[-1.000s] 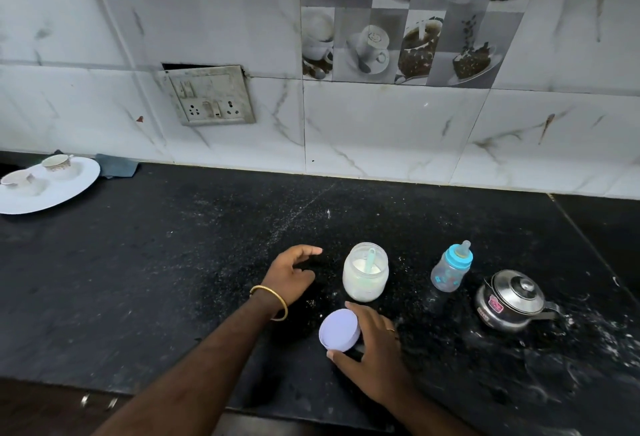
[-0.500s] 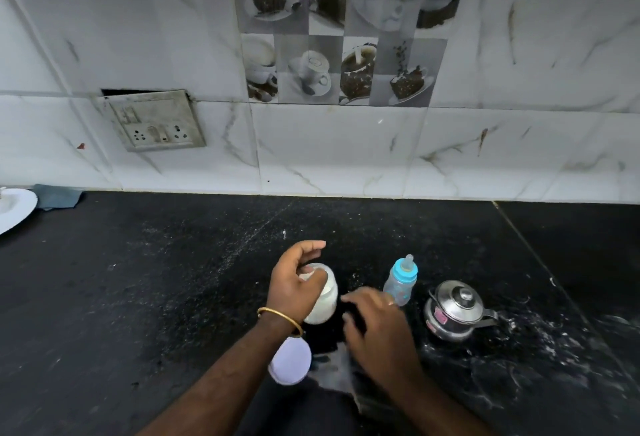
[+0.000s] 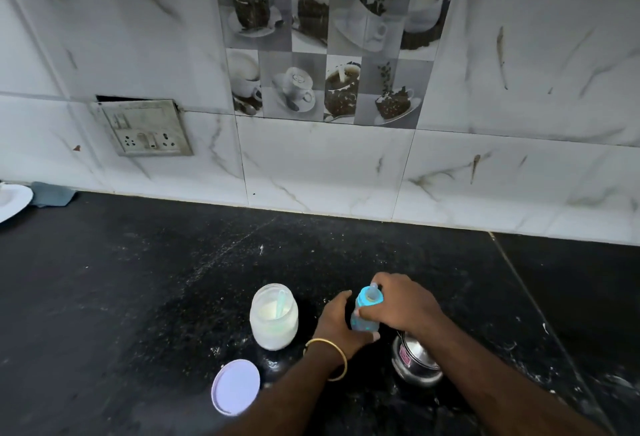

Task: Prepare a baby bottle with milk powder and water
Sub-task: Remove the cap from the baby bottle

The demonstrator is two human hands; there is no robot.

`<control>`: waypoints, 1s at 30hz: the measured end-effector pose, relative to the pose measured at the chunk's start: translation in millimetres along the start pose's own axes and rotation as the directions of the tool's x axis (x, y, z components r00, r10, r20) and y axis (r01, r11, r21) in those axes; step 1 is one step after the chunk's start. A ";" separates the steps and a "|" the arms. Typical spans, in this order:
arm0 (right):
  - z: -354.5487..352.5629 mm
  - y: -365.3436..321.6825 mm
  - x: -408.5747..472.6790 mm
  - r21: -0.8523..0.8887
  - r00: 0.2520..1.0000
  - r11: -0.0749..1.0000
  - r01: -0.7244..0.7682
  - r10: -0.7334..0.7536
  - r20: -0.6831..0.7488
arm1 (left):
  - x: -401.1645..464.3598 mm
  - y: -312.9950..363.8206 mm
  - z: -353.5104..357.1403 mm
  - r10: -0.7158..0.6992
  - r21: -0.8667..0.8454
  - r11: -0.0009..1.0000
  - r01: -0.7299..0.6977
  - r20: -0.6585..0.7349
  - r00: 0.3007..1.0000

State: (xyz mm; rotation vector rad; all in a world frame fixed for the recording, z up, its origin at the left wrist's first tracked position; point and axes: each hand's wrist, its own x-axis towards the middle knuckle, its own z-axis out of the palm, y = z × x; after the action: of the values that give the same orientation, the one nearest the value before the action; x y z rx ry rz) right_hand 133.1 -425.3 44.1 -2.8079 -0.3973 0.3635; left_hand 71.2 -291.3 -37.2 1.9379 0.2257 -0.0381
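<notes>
Both hands moved from jar point(image 3: 274, 317) to one baby bottle point(image 3: 365, 312), left hand point(image 3: 341, 326) grip round body, right hand point(image 3: 401, 304) grip closed on cap

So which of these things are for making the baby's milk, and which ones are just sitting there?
For the milk:
baby bottle, held by the left hand and right hand
open powder jar with its scoop
jar lid
steel pot, probably the water

Just sitting there:
white plate
grey cloth
</notes>
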 end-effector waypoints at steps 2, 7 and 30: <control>1.6 -1.7 1.0 -0.010 0.999 0.999 0.051 -0.051 -0.007 | 1.1 1.9 5.8 0.031 -0.045 0.998 -0.033 -0.050 0.998; -2.9 -0.4 -5.5 0.095 0.988 0.983 0.154 -0.151 -0.043 | -6.9 10.3 18.0 0.030 -0.150 0.987 -0.056 -0.171 0.985; -34.2 -71.2 -24.3 -0.161 0.980 0.970 0.180 -0.162 0.115 | -13.4 -9.8 -41.3 0.102 -0.075 0.992 -0.105 -0.043 0.994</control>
State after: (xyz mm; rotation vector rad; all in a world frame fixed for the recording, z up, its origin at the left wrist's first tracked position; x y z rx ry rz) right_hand 103.7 -375.2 102.9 -2.8984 -0.7208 0.4539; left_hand 53.1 -251.5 -29.1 1.8720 0.1499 0.0764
